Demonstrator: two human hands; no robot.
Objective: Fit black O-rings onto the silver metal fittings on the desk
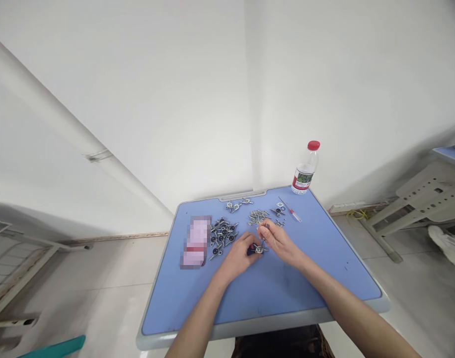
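My left hand is closed around a small metal fitting with a dark part, holding it low over the desk. Right above that fitting, my right hand pinches something thin and dark that points down at it; its kind is too small to tell. Beyond the hands lies a heap of slim silver metal pieces. Left of my left hand is a pile of similar fittings with round black faces. A few silver fittings rest near the far edge.
On the blue desk lie a blurred pink object at left and a thin tool with a red and clear handle at right. A red-capped bottle stands at the far right corner. Tiny parts are scattered nearby. Behind is a wall.
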